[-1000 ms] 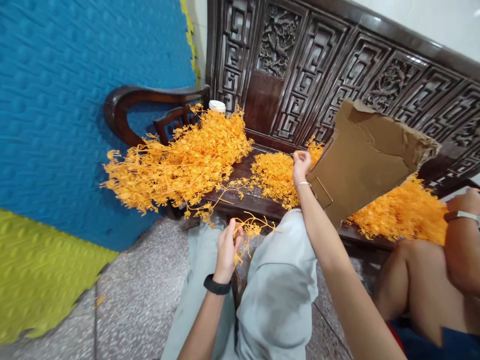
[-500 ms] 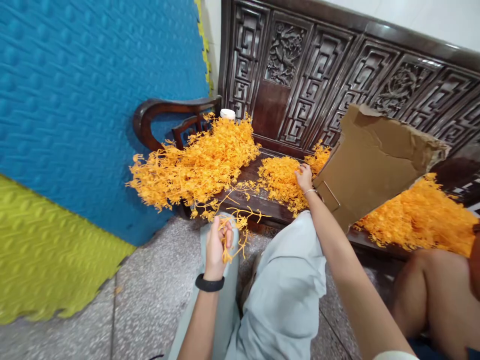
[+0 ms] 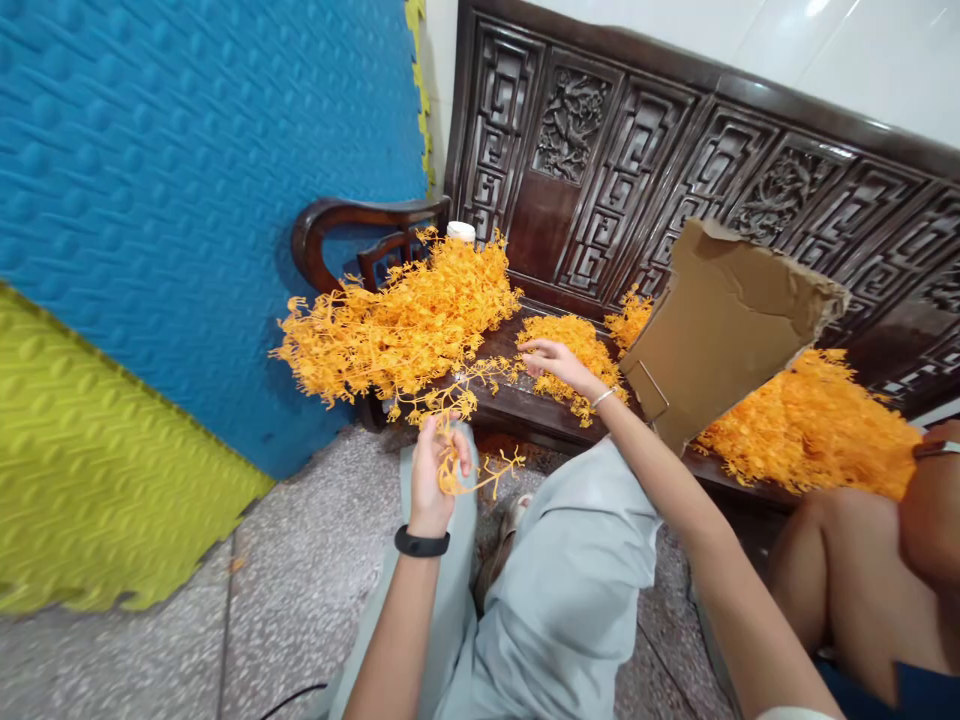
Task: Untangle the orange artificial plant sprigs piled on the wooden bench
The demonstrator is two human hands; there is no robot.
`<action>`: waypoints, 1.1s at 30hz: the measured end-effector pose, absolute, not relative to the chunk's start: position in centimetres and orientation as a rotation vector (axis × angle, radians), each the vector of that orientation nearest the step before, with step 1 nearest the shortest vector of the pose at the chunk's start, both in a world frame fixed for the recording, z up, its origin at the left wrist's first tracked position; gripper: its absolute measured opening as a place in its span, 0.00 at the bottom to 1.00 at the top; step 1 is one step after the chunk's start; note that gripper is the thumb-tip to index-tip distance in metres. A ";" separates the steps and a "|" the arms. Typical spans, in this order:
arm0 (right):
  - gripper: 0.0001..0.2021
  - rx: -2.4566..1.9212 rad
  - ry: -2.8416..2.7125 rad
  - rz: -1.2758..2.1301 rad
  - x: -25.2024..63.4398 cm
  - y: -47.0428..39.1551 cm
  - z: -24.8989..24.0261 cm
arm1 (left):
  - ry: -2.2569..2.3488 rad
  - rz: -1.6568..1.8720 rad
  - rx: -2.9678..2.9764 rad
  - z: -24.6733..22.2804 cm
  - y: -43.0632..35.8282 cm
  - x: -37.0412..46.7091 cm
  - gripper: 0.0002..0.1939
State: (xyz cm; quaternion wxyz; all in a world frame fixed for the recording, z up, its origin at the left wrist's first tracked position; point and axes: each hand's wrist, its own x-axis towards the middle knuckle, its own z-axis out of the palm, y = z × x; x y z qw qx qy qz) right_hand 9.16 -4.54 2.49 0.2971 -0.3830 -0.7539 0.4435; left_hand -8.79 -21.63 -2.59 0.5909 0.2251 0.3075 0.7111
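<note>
My left hand (image 3: 436, 470), with a black band at the wrist, is above my left knee. Its fingers are curled round an orange branched sprig (image 3: 487, 473) that looks like plastic, its thin twigs sticking out to the right. My right hand (image 3: 559, 362) hovers over the left edge of a small heap of orange sprigs (image 3: 581, 338), fingers stretched out and holding nothing I can see. A larger heap of orange sprigs (image 3: 405, 320) lies to the left on the dark wooden bench (image 3: 499, 410). Loose sprigs (image 3: 480, 375) trail from it between my hands.
A torn cardboard piece (image 3: 731, 320) stands tilted on the bench, beside another big orange heap (image 3: 817, 420). A white round container (image 3: 460, 232) is behind the left heap. The bench has a carved back (image 3: 574, 120) and an armrest (image 3: 322, 215). Another person's leg (image 3: 847, 560) is at right.
My right hand has left the small heap's right side and moved left, its fingers now extended. My left hand keeps its grip on the sprig. The view has shifted slightly.
</note>
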 end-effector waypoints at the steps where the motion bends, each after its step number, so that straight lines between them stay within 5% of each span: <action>1: 0.15 -0.971 -2.005 1.221 8.3 -5.6 2.8 | 0.722 1.651 0.522 -2.6 -21.7 -8.7 0.18; 13: 0.18 -0.729 -2.214 1.596 2.2 -9.2 0.7 | 0.684 1.567 0.530 -3.3 -21.9 -7.6 0.16; 33: 0.13 -0.966 -2.121 1.440 5.8 -4.1 1.7 | 0.538 1.502 0.386 -5.8 -18.9 -7.4 0.17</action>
